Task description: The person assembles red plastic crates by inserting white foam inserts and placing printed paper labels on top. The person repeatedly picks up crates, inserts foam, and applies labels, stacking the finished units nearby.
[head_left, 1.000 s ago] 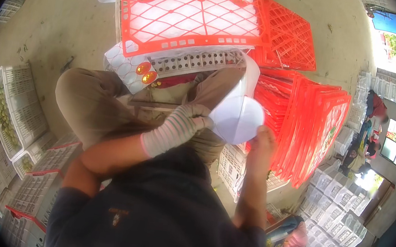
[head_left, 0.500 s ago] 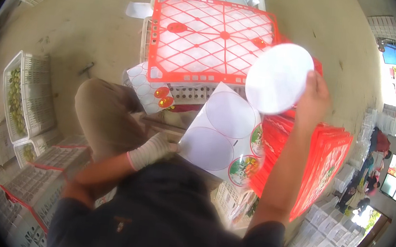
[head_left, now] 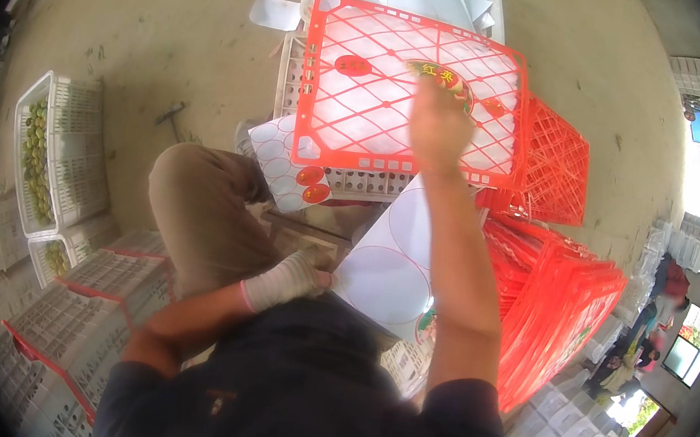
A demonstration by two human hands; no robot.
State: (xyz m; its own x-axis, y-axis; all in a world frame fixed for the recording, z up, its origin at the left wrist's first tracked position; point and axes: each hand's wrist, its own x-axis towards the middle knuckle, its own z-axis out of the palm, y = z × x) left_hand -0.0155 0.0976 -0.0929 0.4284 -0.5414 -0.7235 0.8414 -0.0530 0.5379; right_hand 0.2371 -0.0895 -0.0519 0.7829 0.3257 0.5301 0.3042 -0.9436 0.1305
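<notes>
On the red lid (head_left: 385,103), right of middle, a round sticker (head_left: 448,76) is partly covered by the right hand (head_left: 440,131); its blurred fingers' spread cannot be told. The sheet's (head_left: 386,283) left edge is pinched by the left hand (head_left: 298,276). The lid's left edge is unobstructed. Earlier, its near right corner was covered by the sticker.

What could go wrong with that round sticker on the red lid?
The round, multicoloured printed sticker under the bare right hand might wrinkle or sit crooked on the red plastic lattice lid. The white sheet with large circles, by the striped-gloved left hand, might crease. The pile of red plastic lids beside the right arm could slide if bumped.
</notes>
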